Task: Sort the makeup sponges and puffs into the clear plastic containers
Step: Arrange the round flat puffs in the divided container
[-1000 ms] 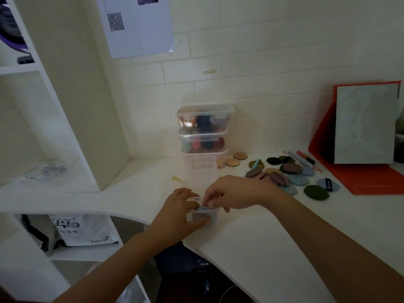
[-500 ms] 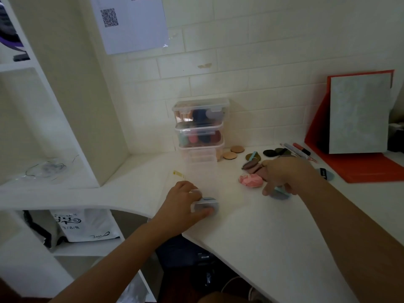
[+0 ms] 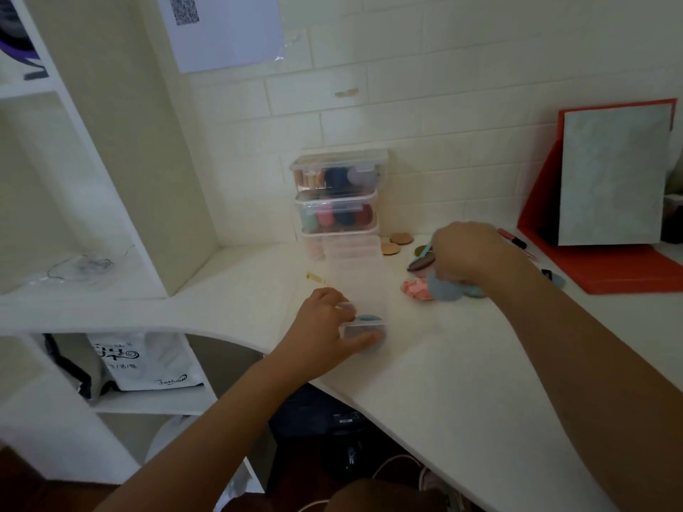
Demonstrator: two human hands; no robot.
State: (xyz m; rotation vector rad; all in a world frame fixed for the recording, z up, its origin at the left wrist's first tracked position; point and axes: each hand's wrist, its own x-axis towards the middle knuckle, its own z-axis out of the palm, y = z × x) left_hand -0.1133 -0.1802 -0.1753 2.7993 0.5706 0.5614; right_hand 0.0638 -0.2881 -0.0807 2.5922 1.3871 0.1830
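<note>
White tabletop carries a stack of lidded clear containers filled with coloured sponges against the tiled wall, with an open clear container lying in front of it. The left hand grips that container's near end between thumb and curled fingers; the right hand curls round a grey-blue puff, just beside a pink sponge
</note>
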